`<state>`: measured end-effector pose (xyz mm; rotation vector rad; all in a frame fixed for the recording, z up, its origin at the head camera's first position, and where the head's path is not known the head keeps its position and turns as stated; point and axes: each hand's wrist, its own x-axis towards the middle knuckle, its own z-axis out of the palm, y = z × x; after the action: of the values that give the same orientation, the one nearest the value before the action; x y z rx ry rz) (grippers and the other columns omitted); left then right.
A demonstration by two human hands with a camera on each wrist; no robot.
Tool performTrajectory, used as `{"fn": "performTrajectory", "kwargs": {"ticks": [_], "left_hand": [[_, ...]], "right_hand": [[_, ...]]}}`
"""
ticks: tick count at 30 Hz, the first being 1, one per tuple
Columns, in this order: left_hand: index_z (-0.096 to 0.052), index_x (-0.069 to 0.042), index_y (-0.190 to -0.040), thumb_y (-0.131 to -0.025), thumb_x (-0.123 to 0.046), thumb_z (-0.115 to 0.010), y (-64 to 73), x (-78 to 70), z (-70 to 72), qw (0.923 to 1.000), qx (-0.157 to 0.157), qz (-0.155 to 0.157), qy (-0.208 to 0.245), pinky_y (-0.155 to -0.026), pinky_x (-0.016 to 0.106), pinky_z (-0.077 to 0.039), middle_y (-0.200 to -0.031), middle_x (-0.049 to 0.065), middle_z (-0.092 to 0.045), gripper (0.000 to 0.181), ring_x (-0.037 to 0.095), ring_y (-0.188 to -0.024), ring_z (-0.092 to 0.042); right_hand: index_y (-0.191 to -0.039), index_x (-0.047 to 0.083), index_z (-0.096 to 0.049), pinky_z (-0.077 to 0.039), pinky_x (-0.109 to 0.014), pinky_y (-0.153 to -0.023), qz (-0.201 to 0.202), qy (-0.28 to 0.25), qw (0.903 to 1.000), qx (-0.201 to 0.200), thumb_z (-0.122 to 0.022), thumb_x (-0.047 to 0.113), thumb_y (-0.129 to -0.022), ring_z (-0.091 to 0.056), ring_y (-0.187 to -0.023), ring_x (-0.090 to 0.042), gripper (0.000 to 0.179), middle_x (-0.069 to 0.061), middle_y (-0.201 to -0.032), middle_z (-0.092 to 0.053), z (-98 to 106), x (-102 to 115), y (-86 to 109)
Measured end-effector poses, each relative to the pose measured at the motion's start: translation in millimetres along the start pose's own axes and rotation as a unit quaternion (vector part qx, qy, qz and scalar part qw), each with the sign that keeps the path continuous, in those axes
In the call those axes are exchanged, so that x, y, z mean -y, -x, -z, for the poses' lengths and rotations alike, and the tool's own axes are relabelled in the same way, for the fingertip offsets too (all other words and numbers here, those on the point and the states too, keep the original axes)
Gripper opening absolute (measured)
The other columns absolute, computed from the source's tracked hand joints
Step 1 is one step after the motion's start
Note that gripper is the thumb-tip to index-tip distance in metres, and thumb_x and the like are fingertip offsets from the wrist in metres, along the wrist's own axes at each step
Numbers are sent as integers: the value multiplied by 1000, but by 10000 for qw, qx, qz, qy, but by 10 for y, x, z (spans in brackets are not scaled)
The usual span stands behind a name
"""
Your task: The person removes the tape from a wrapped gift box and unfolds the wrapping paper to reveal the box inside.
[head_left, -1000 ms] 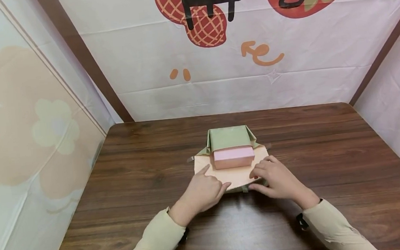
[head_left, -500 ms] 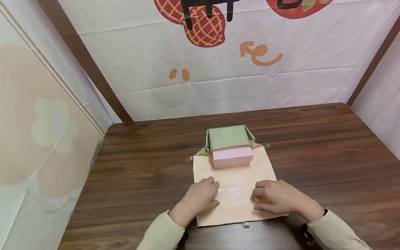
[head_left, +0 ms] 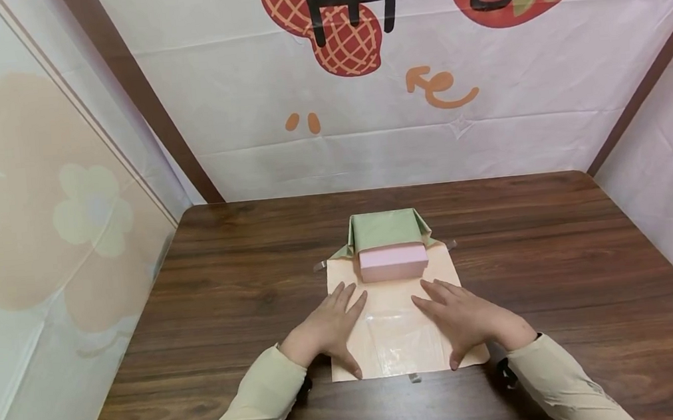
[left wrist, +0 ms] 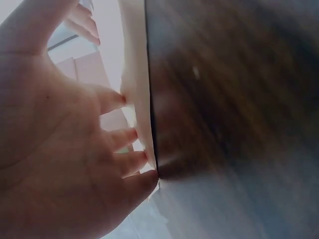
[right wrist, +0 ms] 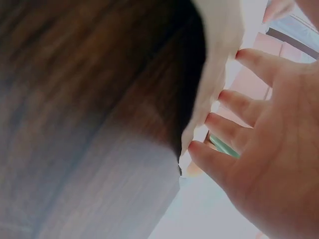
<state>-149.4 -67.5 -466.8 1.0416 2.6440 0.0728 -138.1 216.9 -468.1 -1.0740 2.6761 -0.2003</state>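
A pink box (head_left: 394,270) sits on a sheet of wrapping paper (head_left: 395,298), whose cream inner side faces up. The far end of the sheet, with its green outer side (head_left: 386,229) showing, is folded over the back of the box. My left hand (head_left: 331,324) rests with spread fingers on the paper's left part; in the left wrist view its fingertips (left wrist: 132,134) touch the sheet near its edge. On the right part lies my right hand (head_left: 466,315), fingers spread, its fingertips (right wrist: 212,119) on the paper. Neither hand grips anything.
Small clear tape pieces stick out at the sheet's left (head_left: 319,265), right (head_left: 451,244) and near edge (head_left: 414,378). A shiny clear patch (head_left: 399,344) lies on the near part of the paper. All this is on a dark wooden table (head_left: 230,299) before a printed curtain (head_left: 244,111).
The near flap of paper, raised and curled toward the box a second ago, now lies flat toward me. Both hands moved nearer, then spread their fingers on it.
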Motion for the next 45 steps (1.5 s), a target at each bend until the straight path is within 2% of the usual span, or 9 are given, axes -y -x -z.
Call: {"fn": "performTrajectory", "kwargs": {"ticks": [6,11,15,19,24,30,36,40,45], "left_hand": [[-24,-1,-149,-52,-64,-82,1,-5,2,9999,136,77,1,-111,45,-22,-151,27,-17,129,42,-140,-13],[-31,0,-146,-59,-61,-81,-17,36,28,9996,-12,75,283,-110,45,-24,-149,26,-24,118,42,-138,-20],[-50,5,-131,-76,-49,-74,-49,68,80,9918,-1094,99,647,-99,42,-41,-130,21,-48,80,34,-120,-48],[-60,1,-108,-86,-34,-70,-107,49,166,9662,-2418,73,887,-78,39,-50,-104,11,-58,43,25,-94,-58],[-61,-1,-100,-88,-30,-67,-196,-7,255,9503,-2904,170,1107,-71,37,-50,-96,8,-57,32,22,-84,-57],[-62,-4,-92,-90,-29,-65,-284,-18,275,9433,-2990,480,1357,-64,33,-47,-87,5,-53,25,18,-75,-52],[-61,-2,-96,-91,-27,-63,-366,5,327,9332,-3326,369,1312,-70,34,-47,-92,8,-56,25,20,-80,-53],[-63,0,-102,-94,-28,-59,-439,25,375,9342,-3240,396,1442,-80,36,-47,-100,10,-61,29,24,-90,-55],[-59,4,-118,-99,-32,-49,-535,80,473,9277,-2945,802,2149,-85,39,-48,-110,15,-61,42,27,-98,-59]], "right_hand": [[-142,1,-40,-28,-55,-105,58,-49,10000,21,-86,52,-50,-30,-130,-49,116,-30,-146,-27,28,-28,1],[-133,0,-53,-36,-51,-101,17,-258,9988,-417,-77,59,-65,-42,-125,-43,93,-28,-138,-43,60,-84,-36],[-121,0,-62,-44,-48,-93,-198,-536,9882,-1421,-75,40,-78,-54,-113,-35,60,-20,-123,-57,96,-126,-42],[-110,2,-66,-49,-48,-84,-395,-571,9607,-2687,-72,24,-83,-59,-104,-32,35,-14,-112,-61,156,-142,-85],[-104,3,-66,-48,-47,-84,-346,-596,9402,-3336,-73,18,-82,-56,-104,-31,27,-11,-107,-59,199,-144,-234],[-103,0,-67,-45,-46,-86,-512,-580,9348,-3467,-71,21,-85,-53,-99,-29,28,-11,-105,-55,205,-150,-371],[-109,-5,-65,-44,-44,-83,-766,-668,9406,-3238,-65,26,-90,-50,-101,-30,36,-14,-114,-53,251,-162,-458],[-118,-5,-60,-44,-48,-89,-1014,-856,9451,-2985,-62,29,-92,-48,-112,-34,43,-18,-124,-50,281,-171,-504],[-130,-7,-51,-34,-53,-101,-1224,-1231,9437,-2816,-57,29,-95,-40,-126,-40,51,-25,-137,-44,342,-225,-570]]}}
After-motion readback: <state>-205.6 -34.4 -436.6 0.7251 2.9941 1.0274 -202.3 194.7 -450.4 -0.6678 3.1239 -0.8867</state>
